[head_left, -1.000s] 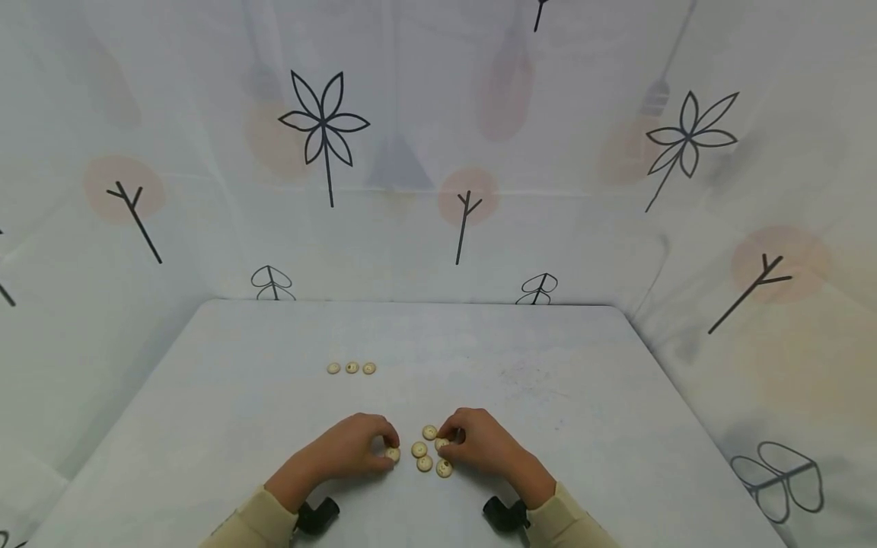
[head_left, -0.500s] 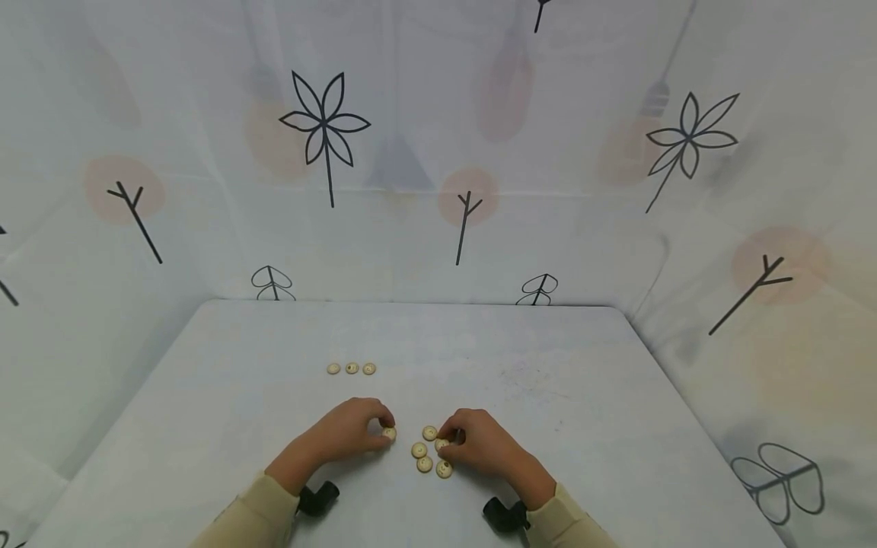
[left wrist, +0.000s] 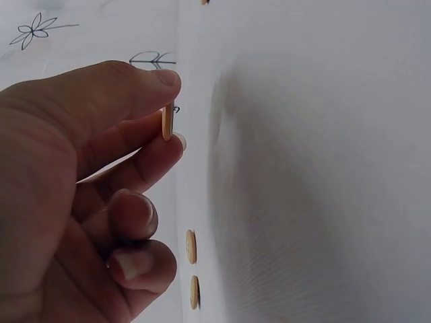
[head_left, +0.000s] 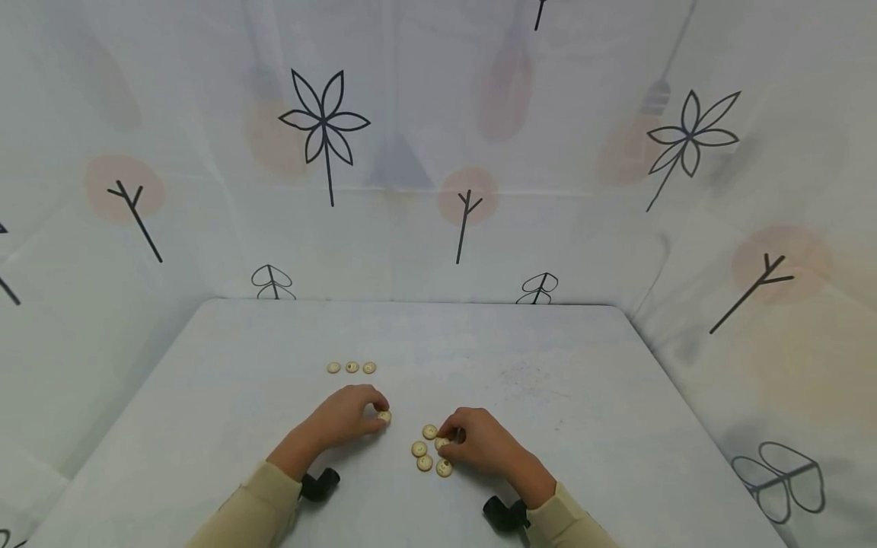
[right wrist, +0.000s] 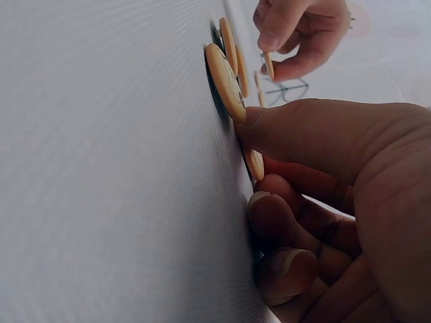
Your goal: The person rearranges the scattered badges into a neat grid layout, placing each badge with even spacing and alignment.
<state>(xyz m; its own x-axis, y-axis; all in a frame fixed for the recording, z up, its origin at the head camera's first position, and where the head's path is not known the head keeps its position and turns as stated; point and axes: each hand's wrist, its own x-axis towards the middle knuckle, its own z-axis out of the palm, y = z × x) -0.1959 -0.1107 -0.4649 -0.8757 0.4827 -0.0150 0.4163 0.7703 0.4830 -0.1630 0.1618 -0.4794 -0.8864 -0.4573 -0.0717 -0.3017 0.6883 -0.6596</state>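
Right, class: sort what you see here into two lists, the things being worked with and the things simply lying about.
In use:
- left hand, pinching one button
- right hand, fingers on a button in the near cluster
- near cluster of buttons
- row of three buttons farther back

Lying about:
- white table
- printed backdrop cloth

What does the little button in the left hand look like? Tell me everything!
The button is small, round, flat and cream-coloured, wood-like, with tiny dark holes. The left hand pinches it by its faces between thumb and forefinger. The left wrist view shows it edge-on, lifted clear of the white table. It sits apart from the loose buttons by the right hand, short of the row of three farther back.
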